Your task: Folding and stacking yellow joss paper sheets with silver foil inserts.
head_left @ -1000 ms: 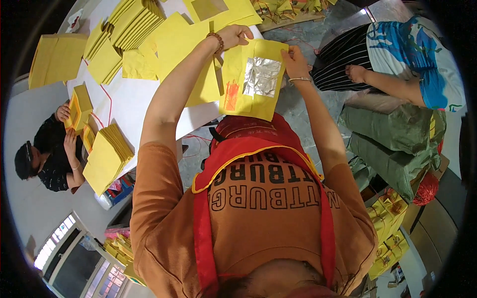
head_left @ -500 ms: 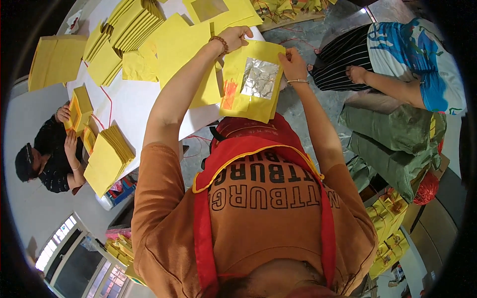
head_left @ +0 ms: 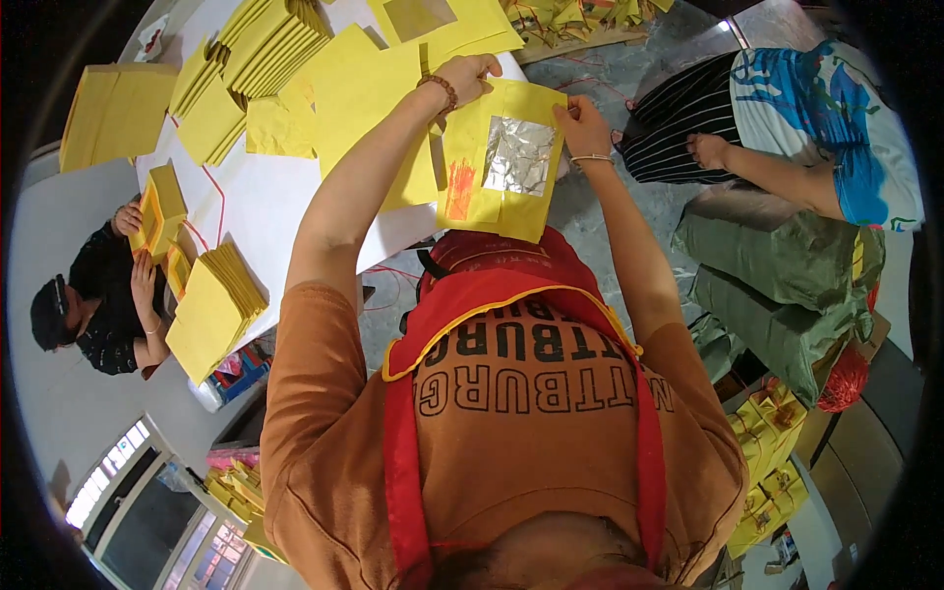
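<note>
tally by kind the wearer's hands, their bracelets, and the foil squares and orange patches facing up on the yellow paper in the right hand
Hands: 2 (left hand, right hand)
Bracelets: 2 (beaded bracelet, thin bracelet)
Foil squares: 1 (silver foil square on the yellow paper)
Orange patches: 1 (orange patch)
Total: 6

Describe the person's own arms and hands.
Short brown-orange sleeves leave the forearms bare. The left hand is gloveless, with a brown beaded bracelet at its wrist. The right hand, also gloveless, has a thin, pale bangle.
</note>
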Motion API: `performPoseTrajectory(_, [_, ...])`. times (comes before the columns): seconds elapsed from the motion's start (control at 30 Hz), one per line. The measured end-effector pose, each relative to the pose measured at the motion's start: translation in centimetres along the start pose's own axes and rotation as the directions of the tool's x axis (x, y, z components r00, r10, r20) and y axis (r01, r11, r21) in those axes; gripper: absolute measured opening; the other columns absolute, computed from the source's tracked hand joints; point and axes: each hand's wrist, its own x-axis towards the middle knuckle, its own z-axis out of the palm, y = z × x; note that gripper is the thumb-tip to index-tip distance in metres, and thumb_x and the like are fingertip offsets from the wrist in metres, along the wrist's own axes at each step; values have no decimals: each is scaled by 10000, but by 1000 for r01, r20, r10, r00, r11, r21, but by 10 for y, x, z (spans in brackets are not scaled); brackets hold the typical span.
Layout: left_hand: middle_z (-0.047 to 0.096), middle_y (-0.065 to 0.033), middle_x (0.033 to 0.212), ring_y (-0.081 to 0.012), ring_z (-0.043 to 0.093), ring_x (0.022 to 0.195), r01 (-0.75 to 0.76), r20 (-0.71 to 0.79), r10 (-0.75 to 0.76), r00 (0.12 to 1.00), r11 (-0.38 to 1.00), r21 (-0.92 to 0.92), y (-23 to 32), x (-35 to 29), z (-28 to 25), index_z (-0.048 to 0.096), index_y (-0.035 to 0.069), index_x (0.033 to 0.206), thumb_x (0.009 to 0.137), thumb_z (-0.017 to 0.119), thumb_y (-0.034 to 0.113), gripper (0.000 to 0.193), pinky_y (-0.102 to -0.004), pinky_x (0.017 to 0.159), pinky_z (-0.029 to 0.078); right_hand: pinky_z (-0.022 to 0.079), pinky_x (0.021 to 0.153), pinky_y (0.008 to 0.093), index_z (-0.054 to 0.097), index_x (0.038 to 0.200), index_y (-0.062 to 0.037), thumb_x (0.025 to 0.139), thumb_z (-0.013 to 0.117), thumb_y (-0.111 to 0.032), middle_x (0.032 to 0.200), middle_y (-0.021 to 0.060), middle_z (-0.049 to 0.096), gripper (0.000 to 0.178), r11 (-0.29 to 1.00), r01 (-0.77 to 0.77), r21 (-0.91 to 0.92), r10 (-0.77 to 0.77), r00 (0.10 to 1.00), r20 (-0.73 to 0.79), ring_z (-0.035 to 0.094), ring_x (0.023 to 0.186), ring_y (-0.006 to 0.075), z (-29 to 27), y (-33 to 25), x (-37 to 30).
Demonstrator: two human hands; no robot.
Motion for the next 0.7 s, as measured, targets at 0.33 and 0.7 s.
performPoseTrajectory(0.33, [573,-96,798,-234,564,760,14,-33,-10,999,995,102,11,-6,-7,507,88,1026,747,576,125,290,-328,686,447,443,658,362,560,911,-79,718,592,-326,862,98,614,315,998,-56,-29,56,998,-3,585,785,276,-2,-8,-2])
performPoseTrajectory(0.7, [574,-79,957,-287,541,870,-51,-199,157,967,891,452,44,-26,-14,546,104,1008,748,544,209,280,-403,755,420,213,903,523,507,1099,-191,762,531,-407,1198,56,429,402,443,744,-500,-767,603,217,362,1134,245,6,-73,-66])
